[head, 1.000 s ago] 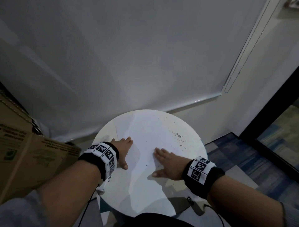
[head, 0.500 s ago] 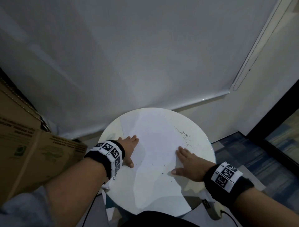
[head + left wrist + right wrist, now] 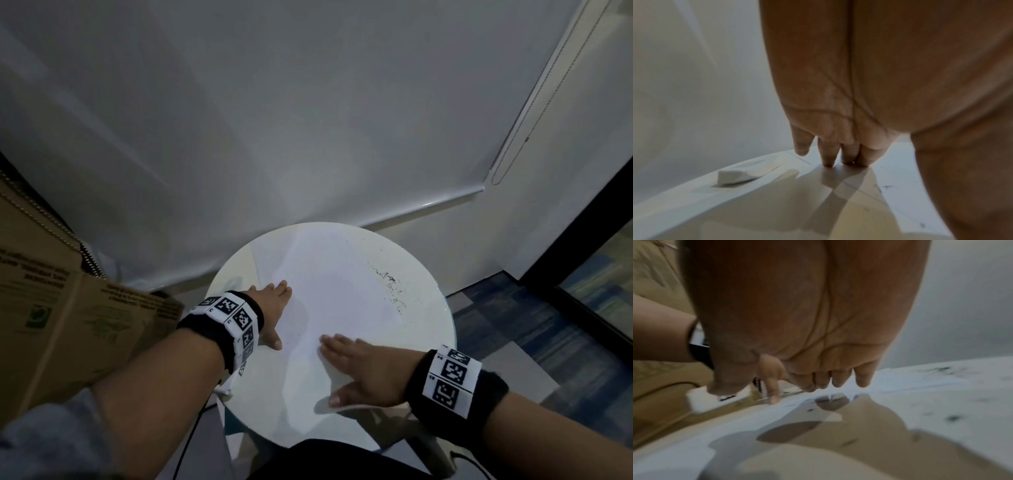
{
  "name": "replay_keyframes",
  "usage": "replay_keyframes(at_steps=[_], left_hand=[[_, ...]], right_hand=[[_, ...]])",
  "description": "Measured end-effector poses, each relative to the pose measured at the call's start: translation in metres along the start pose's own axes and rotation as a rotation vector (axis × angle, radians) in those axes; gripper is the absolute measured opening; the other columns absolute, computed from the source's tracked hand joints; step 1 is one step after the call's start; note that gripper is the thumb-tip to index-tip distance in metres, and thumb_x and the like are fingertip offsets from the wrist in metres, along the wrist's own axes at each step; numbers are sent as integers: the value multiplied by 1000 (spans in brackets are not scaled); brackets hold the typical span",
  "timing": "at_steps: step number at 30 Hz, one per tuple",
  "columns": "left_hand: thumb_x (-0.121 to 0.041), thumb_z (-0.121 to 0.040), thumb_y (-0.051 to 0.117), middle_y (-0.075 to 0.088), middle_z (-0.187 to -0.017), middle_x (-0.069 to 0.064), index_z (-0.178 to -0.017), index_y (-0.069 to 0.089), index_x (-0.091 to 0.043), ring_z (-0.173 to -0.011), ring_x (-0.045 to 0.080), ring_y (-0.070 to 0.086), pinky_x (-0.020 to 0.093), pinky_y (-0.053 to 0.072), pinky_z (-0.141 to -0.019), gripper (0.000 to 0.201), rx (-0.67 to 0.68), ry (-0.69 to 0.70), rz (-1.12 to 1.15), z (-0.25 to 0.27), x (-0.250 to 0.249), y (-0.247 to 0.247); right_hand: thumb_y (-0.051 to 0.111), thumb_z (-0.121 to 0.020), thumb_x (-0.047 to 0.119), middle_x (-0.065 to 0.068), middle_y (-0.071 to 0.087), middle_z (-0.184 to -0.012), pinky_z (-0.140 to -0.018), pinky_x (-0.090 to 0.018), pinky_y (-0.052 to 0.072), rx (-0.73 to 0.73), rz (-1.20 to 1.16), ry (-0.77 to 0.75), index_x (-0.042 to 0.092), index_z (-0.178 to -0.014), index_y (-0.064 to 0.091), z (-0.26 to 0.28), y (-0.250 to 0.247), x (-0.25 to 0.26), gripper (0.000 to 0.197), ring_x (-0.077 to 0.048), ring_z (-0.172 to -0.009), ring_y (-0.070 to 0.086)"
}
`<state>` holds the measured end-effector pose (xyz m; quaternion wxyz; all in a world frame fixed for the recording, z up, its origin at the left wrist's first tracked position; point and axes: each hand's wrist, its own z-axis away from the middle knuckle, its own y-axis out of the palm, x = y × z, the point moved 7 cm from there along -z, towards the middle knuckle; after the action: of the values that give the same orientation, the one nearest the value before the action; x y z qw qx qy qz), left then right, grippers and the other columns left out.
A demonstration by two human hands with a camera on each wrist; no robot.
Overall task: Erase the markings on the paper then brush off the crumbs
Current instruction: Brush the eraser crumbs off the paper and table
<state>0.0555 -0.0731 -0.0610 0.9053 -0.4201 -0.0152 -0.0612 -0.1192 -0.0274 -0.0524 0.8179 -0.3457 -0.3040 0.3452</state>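
Note:
A white sheet of paper [image 3: 342,291] lies on a round white table [image 3: 442,329]. Dark eraser crumbs [image 3: 390,284] are scattered over its right side, and a few specks [image 3: 952,417] show blurred in the right wrist view. My left hand [image 3: 274,308] lies flat on the sheet's left edge, straight fingers [image 3: 828,159] pressing down. My right hand [image 3: 356,363] is flat with straight fingers at the sheet's near part, just over or on the paper, and holds nothing. A white eraser [image 3: 733,176] lies on the table left of my left hand.
A cardboard box [image 3: 51,308] stands close on the left. A white roller blind [image 3: 308,120] with a bead chain [image 3: 534,113] hangs behind the table. Blue carpet [image 3: 531,325] and a dark door frame [image 3: 582,240] are on the right.
My right hand swept to the right across the paper, then came back toward the near middle. My left hand has stayed on the sheet's left edge.

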Motion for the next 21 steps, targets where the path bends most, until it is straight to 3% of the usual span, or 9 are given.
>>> replay_keyframes(at_steps=[2,6,11,15,16,18,21], left_hand=[[-42,-86,71,-17,-162,6,-153,-13,-8,-151,23,-6,47,8,-121,113,-9,3,-1,0,1,1],[-44,-85,71,-17,-162,6,-153,-13,-8,-151,23,-5,47,8,-121,114,-27,10,6,-3,1,2],[-45,-85,70,-16,-162,5,-153,-12,-9,-151,23,-5,47,9,-121,113,-37,13,-2,-2,2,2],[-44,-85,70,-17,-162,6,-153,-13,-8,-151,23,-5,47,9,-121,113,-39,8,-6,-3,1,2],[-44,-86,70,-17,-162,6,-153,-13,-8,-151,23,-5,47,9,-121,113,-36,7,-5,-2,0,1],[-44,-86,70,-17,-162,6,-153,-13,-8,-151,23,-5,46,8,-121,112,-34,4,-11,-1,0,0],[-44,-86,70,-17,-162,6,-153,-13,-8,-151,22,-5,46,9,-121,113,-36,0,-18,0,0,0]], right_hand=[[30,-83,72,-2,-20,-157,-119,-36,-3,23,14,41,12,-151,-8,5,3,-11,99,-18,-146,-13],[34,-89,67,-6,-21,-156,-120,-38,-1,-51,30,301,10,-150,-11,17,-8,-53,95,-20,-146,-14],[32,-86,70,-1,-16,-158,-118,-33,-4,-10,-16,43,13,-152,-5,9,3,-11,94,-14,-145,-13],[31,-88,69,-6,-17,-157,-119,-38,-1,-111,20,305,9,-151,-7,7,-10,-41,95,-20,-146,-10],[27,-86,72,-6,-17,-157,-118,-38,-2,-114,35,303,9,-151,-7,7,-12,-41,97,-21,-146,-11],[17,-76,79,-3,-16,-158,-117,-37,-4,-65,38,132,13,-151,-6,2,-12,-17,103,-19,-146,-11],[30,-90,65,1,-11,-159,-117,-36,-4,15,40,-49,16,-153,-1,-5,-3,17,85,-15,-146,-9]])
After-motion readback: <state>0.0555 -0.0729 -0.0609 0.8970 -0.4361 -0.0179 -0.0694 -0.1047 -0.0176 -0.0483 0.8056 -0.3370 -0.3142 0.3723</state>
